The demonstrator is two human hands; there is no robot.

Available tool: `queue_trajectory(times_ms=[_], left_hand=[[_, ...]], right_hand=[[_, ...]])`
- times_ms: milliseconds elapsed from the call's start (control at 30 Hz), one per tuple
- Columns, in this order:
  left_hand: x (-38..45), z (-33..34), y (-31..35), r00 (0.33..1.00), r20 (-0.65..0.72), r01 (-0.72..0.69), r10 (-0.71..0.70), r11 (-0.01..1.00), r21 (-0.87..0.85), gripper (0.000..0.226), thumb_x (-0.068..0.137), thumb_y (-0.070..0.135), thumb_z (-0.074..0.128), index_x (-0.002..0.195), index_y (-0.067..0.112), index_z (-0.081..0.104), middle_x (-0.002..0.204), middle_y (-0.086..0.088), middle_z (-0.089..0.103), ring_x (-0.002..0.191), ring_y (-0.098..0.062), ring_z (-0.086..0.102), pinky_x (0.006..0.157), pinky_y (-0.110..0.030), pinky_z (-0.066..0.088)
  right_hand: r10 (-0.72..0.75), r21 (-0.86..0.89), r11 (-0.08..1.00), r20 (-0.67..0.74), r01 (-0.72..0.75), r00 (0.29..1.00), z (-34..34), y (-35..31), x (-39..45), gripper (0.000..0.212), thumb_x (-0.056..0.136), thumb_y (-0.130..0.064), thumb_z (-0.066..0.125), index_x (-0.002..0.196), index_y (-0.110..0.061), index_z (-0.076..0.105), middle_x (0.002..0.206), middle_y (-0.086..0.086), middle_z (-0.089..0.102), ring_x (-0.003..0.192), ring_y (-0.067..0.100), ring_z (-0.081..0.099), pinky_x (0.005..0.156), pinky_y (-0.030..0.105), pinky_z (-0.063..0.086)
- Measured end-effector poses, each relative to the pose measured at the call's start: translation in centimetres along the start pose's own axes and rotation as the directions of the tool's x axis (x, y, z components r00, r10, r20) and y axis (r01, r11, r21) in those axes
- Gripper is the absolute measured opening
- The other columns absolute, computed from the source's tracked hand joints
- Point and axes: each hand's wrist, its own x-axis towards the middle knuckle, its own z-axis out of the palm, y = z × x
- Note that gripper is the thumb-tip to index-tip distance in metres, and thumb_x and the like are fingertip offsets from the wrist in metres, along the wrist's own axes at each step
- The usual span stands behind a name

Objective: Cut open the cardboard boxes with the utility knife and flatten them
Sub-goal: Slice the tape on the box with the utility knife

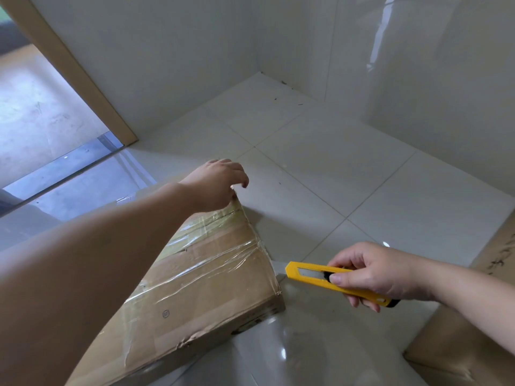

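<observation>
A brown cardboard box [200, 288], wrapped in clear tape, lies on the tiled floor in the lower middle of the head view. My left hand [217, 185] grips its far top corner, fingers curled over the edge. My right hand [379, 271] holds a yellow utility knife [312, 277] with the thumb on the black slider. The blade is out and its tip touches the box's right edge near the taped corner.
More brown cardboard [468, 344] lies at the lower right, reaching up the right edge. White tiled walls meet in a corner [260, 71] at the back. A wooden door frame [83, 79] and a doorway stand at the left.
</observation>
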Motion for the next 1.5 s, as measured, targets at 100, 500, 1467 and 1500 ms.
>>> queue_trajectory(times_ms=[100, 500, 1467, 1500], left_hand=[[-1.4, 0.1, 0.7, 0.998, 0.050, -0.027, 0.033, 0.992, -0.124, 0.041, 0.072, 0.015, 0.043, 0.096, 0.018, 0.075, 0.107, 0.005, 0.070, 0.106, -0.019, 0.061, 0.094, -0.034, 0.047], [-1.9, -1.8, 1.9, 0.980, 0.183, -0.071, 0.079, 0.996, -0.053, 0.038, 0.069, 0.003, 0.049, 0.099, 0.017, 0.069, 0.100, 0.003, 0.064, 0.104, -0.019, 0.055, 0.097, -0.035, 0.041], [-24.3, -0.1, -11.5, 0.717, 0.039, 0.693, -0.696, 0.704, -0.156, 0.047, 0.094, 0.027, 0.055, 0.139, 0.017, 0.044, 0.145, -0.007, 0.043, 0.118, -0.031, 0.052, 0.101, -0.040, 0.041], [-25.0, 0.2, -11.7, 0.697, 0.029, 0.710, -0.717, 0.683, -0.171, 0.048, 0.095, 0.030, 0.054, 0.140, 0.016, 0.043, 0.145, -0.008, 0.042, 0.121, -0.031, 0.050, 0.103, -0.041, 0.040]], right_hand=[[0.015, -0.024, 1.000, -0.063, -0.016, 0.998, -2.1, -0.3, -0.5, 0.022, 0.088, -0.026, 0.061, 0.086, -0.004, 0.062, 0.060, 0.006, 0.061, 0.041, 0.015, 0.049, 0.044, 0.023, 0.041], [-0.020, 0.061, 0.998, -0.211, 0.034, 0.977, -1.0, -0.9, 0.8, 0.012, 0.096, -0.015, 0.054, 0.092, -0.010, 0.063, 0.059, 0.005, 0.061, 0.043, 0.017, 0.049, 0.044, 0.023, 0.040], [-0.196, -0.309, 0.944, -0.235, 0.118, 0.952, 7.3, -9.9, 9.0, 0.014, 0.093, -0.032, 0.057, 0.082, -0.029, 0.066, 0.107, 0.003, 0.064, 0.108, 0.018, 0.059, 0.079, 0.031, 0.040], [-0.211, -0.397, 0.912, -0.244, 0.101, 0.947, 7.8, -10.2, 9.2, 0.014, 0.093, -0.033, 0.056, 0.081, -0.032, 0.065, 0.126, 0.004, 0.056, 0.130, 0.019, 0.044, 0.085, 0.030, 0.036]])
